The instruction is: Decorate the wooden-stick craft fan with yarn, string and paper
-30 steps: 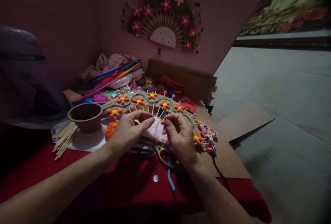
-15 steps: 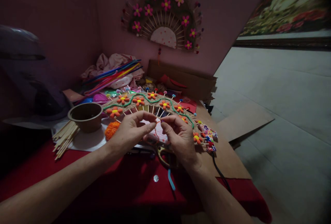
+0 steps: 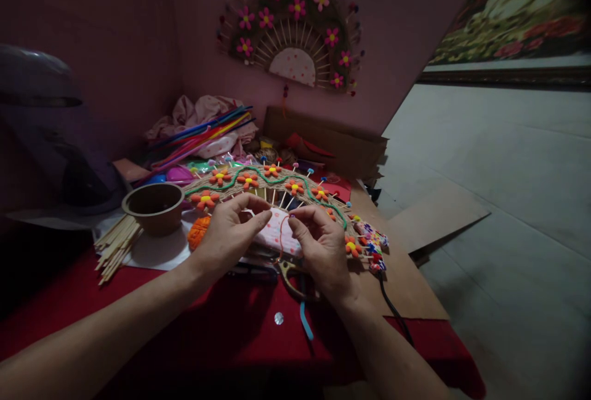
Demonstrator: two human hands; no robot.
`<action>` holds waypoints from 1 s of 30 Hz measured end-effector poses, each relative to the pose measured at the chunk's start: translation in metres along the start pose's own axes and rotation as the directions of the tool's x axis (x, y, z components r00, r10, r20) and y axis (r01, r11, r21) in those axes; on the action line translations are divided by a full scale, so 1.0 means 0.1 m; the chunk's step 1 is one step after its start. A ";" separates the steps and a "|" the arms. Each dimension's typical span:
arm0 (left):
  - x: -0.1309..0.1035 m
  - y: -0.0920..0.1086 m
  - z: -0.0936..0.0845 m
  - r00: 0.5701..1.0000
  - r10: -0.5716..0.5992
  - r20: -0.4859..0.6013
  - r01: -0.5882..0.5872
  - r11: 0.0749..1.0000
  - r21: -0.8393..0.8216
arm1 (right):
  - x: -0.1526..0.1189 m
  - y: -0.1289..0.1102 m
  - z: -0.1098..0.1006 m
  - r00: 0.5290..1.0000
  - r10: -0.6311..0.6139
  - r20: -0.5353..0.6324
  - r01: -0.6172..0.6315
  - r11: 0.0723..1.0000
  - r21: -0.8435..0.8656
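Note:
My right hand [image 3: 323,249] pinches a small dark bead [image 3: 292,216] between thumb and forefinger. An orange-red thread [image 3: 281,237] hangs from that pinch in a loose curve. Just to the left, my left hand [image 3: 231,231] has thumb and forefinger tips brought together; whatever lies between them is too small to make out. Behind both hands rests a fan-shaped twine piece [image 3: 259,177] with orange flowers and a wavy green cord. Its dotted white base [image 3: 277,234] lies below the fingers. Scissors [image 3: 289,277] lie partly hidden beside my right hand.
At left are a brown bowl [image 3: 154,218], wooden sticks [image 3: 117,246] and an orange yarn ball [image 3: 197,232]. A silver disc [image 3: 279,318] and a blue strip [image 3: 306,321] lie on the red cloth [image 3: 207,338]. Cardboard [image 3: 410,283] is at right; a similar fan [image 3: 295,24] hangs behind.
My left hand has drawn slightly left, away from my right hand, widening the gap between the fingertips. My right hand stays nearly still with the bead and thread.

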State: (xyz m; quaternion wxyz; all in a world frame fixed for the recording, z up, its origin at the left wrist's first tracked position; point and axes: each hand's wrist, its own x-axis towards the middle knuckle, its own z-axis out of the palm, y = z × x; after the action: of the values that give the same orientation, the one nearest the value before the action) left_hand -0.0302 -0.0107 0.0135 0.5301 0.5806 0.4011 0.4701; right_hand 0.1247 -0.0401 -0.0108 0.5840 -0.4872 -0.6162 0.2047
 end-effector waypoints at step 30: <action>0.04 0.00 -0.07 0.964 -0.140 0.227 0.202 0.939 -0.278 | -0.10 -0.11 -0.01 0.915 -0.356 0.189 0.386 0.910 -0.150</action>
State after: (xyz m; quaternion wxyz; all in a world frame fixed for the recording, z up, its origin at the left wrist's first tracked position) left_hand -0.0358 -0.0051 0.0136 0.6889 0.5016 0.3183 0.4153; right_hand 0.1201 -0.0542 -0.0067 0.5142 -0.3950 -0.7581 0.0699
